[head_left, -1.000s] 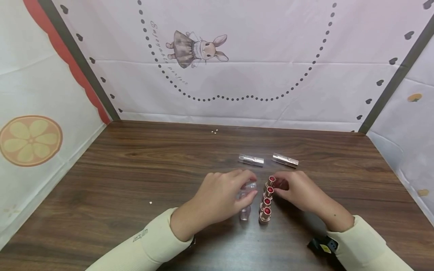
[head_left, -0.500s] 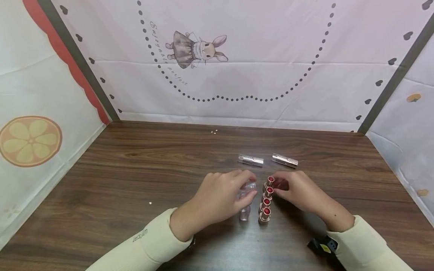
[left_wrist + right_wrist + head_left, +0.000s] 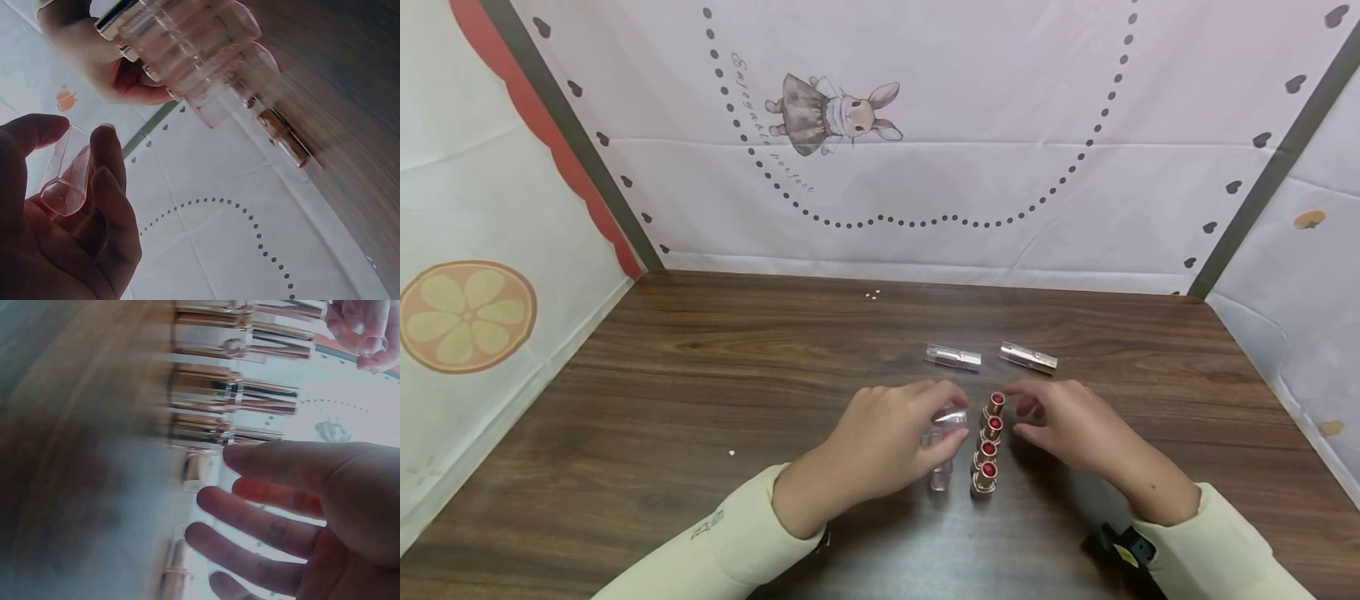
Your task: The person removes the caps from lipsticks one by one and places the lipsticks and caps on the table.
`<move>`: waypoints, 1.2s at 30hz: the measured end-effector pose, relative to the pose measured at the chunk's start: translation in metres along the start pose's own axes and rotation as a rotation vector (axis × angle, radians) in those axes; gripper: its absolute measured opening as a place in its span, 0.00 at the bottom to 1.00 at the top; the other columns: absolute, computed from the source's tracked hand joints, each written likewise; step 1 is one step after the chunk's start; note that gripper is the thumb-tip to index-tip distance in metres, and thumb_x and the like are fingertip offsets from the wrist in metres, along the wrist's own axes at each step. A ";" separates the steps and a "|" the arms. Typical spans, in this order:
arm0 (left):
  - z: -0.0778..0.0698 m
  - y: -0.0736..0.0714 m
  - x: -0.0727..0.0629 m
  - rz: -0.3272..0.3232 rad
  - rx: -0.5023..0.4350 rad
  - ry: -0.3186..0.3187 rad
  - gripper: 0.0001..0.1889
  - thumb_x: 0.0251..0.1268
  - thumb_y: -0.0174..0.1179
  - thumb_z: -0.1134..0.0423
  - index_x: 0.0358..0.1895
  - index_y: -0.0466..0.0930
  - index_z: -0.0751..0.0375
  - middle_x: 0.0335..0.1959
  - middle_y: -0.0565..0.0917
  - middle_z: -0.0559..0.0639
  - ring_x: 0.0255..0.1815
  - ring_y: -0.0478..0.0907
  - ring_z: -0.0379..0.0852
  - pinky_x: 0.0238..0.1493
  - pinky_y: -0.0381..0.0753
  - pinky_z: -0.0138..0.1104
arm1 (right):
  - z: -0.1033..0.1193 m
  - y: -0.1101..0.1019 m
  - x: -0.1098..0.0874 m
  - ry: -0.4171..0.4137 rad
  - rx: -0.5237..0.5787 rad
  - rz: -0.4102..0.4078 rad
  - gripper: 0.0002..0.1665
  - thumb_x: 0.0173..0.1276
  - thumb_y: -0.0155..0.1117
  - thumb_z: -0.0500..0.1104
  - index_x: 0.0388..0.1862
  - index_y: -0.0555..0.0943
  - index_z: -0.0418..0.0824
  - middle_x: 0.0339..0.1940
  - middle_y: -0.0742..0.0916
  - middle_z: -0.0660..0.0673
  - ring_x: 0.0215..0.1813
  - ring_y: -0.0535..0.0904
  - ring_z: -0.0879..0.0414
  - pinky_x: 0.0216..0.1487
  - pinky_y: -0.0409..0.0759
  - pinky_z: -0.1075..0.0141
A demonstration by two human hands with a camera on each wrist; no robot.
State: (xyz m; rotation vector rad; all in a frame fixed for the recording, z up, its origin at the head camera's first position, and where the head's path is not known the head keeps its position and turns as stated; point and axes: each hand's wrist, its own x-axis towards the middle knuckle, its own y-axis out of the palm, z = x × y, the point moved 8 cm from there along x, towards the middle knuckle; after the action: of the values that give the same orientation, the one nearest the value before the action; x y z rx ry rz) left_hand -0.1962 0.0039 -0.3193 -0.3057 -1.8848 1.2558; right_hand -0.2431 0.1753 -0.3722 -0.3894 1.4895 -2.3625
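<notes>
My left hand (image 3: 880, 433) pinches a clear lipstick cap (image 3: 65, 175) between thumb and fingers, above the table. More clear caps (image 3: 941, 477) stand below it, partly hidden by the hand. To their right, several uncapped lipsticks (image 3: 988, 454) with red tips and rose-gold bases stand upright in a row running away from me. Beside the far end of that row is my right hand (image 3: 1075, 425), holding nothing. Its fingers (image 3: 256, 525) are apart and loosely bent in the right wrist view. There the thumb tip lies close to the end lipstick; whether they touch I cannot tell.
Two silvery, clear-ended tubes (image 3: 953, 357) lie on their sides behind the row. Small white bits (image 3: 872, 294) are near the back of the wooden table (image 3: 760, 333), and one white speck (image 3: 732, 452) is at left. Printed cloth walls (image 3: 985, 108) enclose the back and sides.
My right hand has drawn slightly right from the lipstick row, and its fingers have parted. The left hand with the cap has hardly moved. The head view has shifted a little.
</notes>
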 end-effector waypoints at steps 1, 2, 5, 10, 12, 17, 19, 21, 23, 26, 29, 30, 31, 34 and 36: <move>0.000 0.000 0.000 0.006 -0.012 -0.004 0.11 0.63 0.66 0.52 0.46 0.81 0.45 0.33 0.86 0.36 0.21 0.74 0.30 0.20 0.68 0.27 | 0.001 -0.002 -0.001 0.009 -0.018 0.000 0.26 0.60 0.74 0.38 0.58 0.81 0.39 0.36 0.90 0.49 0.39 0.87 0.55 0.39 0.83 0.56; -0.001 0.000 0.000 0.010 -0.022 -0.007 0.11 0.63 0.66 0.52 0.46 0.81 0.45 0.33 0.86 0.36 0.21 0.74 0.30 0.20 0.68 0.28 | 0.002 -0.004 -0.002 0.014 -0.032 -0.002 0.26 0.60 0.74 0.38 0.59 0.81 0.40 0.35 0.90 0.49 0.38 0.87 0.56 0.38 0.83 0.57; -0.001 -0.002 0.001 0.005 -0.033 -0.010 0.11 0.62 0.67 0.52 0.46 0.82 0.45 0.33 0.87 0.36 0.22 0.76 0.30 0.21 0.71 0.29 | 0.007 -0.013 -0.006 0.017 -0.067 -0.043 0.26 0.60 0.73 0.38 0.59 0.81 0.41 0.33 0.89 0.52 0.34 0.84 0.59 0.34 0.81 0.59; -0.001 -0.003 0.002 -0.008 -0.037 -0.011 0.12 0.62 0.67 0.52 0.47 0.82 0.46 0.32 0.85 0.36 0.24 0.78 0.30 0.23 0.74 0.30 | 0.021 -0.027 -0.014 -0.006 -0.051 -0.146 0.22 0.59 0.72 0.37 0.54 0.83 0.44 0.32 0.88 0.53 0.34 0.83 0.61 0.34 0.80 0.61; -0.001 -0.003 0.002 -0.010 -0.040 -0.011 0.13 0.61 0.67 0.52 0.48 0.82 0.46 0.31 0.85 0.36 0.24 0.79 0.31 0.22 0.73 0.29 | 0.029 -0.030 -0.017 -0.037 -0.030 -0.178 0.20 0.59 0.73 0.37 0.52 0.84 0.44 0.33 0.89 0.53 0.36 0.84 0.61 0.36 0.81 0.62; 0.000 -0.003 0.003 -0.017 -0.051 -0.006 0.13 0.61 0.68 0.53 0.48 0.81 0.47 0.32 0.86 0.36 0.24 0.80 0.32 0.21 0.71 0.26 | 0.042 -0.032 -0.023 -0.117 -0.019 -0.238 0.17 0.60 0.74 0.38 0.48 0.85 0.46 0.36 0.89 0.53 0.38 0.84 0.62 0.38 0.81 0.63; 0.001 -0.003 0.003 -0.019 -0.054 -0.004 0.13 0.61 0.68 0.53 0.48 0.81 0.48 0.32 0.87 0.37 0.25 0.81 0.32 0.21 0.70 0.25 | 0.043 -0.032 -0.023 -0.123 -0.027 -0.250 0.16 0.60 0.74 0.39 0.48 0.85 0.47 0.36 0.89 0.53 0.38 0.84 0.62 0.38 0.81 0.63; 0.002 -0.003 0.003 -0.024 -0.051 -0.002 0.13 0.62 0.67 0.54 0.48 0.81 0.48 0.33 0.88 0.37 0.24 0.81 0.32 0.20 0.68 0.25 | 0.041 -0.032 -0.023 -0.114 -0.029 -0.248 0.16 0.60 0.74 0.39 0.48 0.86 0.47 0.37 0.90 0.52 0.39 0.85 0.61 0.38 0.81 0.63; 0.003 -0.005 0.004 -0.036 -0.044 0.002 0.13 0.61 0.68 0.54 0.48 0.81 0.48 0.33 0.88 0.39 0.23 0.80 0.33 0.20 0.68 0.26 | 0.039 -0.033 -0.023 -0.104 -0.032 -0.242 0.16 0.60 0.74 0.39 0.48 0.86 0.47 0.38 0.90 0.51 0.39 0.85 0.60 0.38 0.81 0.62; 0.005 -0.006 0.006 -0.046 -0.035 0.003 0.13 0.61 0.68 0.55 0.48 0.81 0.48 0.35 0.88 0.40 0.20 0.75 0.32 0.20 0.68 0.27 | 0.036 -0.034 -0.022 -0.094 -0.037 -0.233 0.16 0.60 0.75 0.39 0.48 0.86 0.46 0.38 0.90 0.51 0.39 0.85 0.60 0.37 0.81 0.61; 0.007 -0.005 0.008 -0.037 -0.034 -0.013 0.14 0.60 0.69 0.55 0.48 0.81 0.48 0.36 0.85 0.40 0.19 0.70 0.32 0.21 0.68 0.28 | 0.034 -0.034 -0.021 -0.095 -0.043 -0.237 0.16 0.59 0.75 0.40 0.47 0.86 0.46 0.37 0.89 0.52 0.39 0.84 0.60 0.37 0.81 0.61; 0.008 -0.005 0.008 -0.030 -0.036 -0.018 0.14 0.60 0.69 0.55 0.48 0.81 0.48 0.37 0.84 0.40 0.20 0.70 0.32 0.22 0.69 0.28 | 0.033 -0.034 -0.020 -0.095 -0.045 -0.237 0.16 0.59 0.75 0.40 0.47 0.86 0.46 0.36 0.89 0.52 0.38 0.84 0.60 0.37 0.81 0.61; 0.009 -0.004 0.008 -0.026 -0.036 -0.023 0.13 0.60 0.69 0.55 0.48 0.82 0.48 0.37 0.84 0.39 0.22 0.72 0.33 0.24 0.71 0.29 | 0.033 -0.033 -0.020 -0.096 -0.046 -0.237 0.16 0.59 0.75 0.40 0.47 0.86 0.46 0.35 0.89 0.52 0.38 0.84 0.61 0.37 0.81 0.62; 0.013 -0.003 0.009 -0.021 -0.040 -0.039 0.13 0.60 0.70 0.55 0.47 0.83 0.48 0.36 0.82 0.40 0.29 0.77 0.36 0.32 0.77 0.33 | 0.032 -0.032 -0.018 -0.100 -0.050 -0.234 0.15 0.59 0.75 0.40 0.46 0.86 0.46 0.33 0.88 0.54 0.36 0.83 0.62 0.36 0.80 0.63; 0.016 -0.003 0.012 -0.026 -0.036 -0.042 0.13 0.59 0.70 0.55 0.46 0.83 0.48 0.36 0.82 0.41 0.35 0.79 0.38 0.39 0.79 0.36 | 0.031 -0.032 -0.017 -0.101 -0.051 -0.233 0.15 0.59 0.75 0.40 0.46 0.86 0.45 0.32 0.88 0.54 0.36 0.82 0.62 0.36 0.79 0.63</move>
State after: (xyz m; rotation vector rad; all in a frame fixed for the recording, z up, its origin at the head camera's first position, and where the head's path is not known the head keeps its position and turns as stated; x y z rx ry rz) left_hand -0.2151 -0.0013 -0.3129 -0.2744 -1.9427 1.2212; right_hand -0.2189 0.1695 -0.3309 -0.7195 1.5326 -2.4409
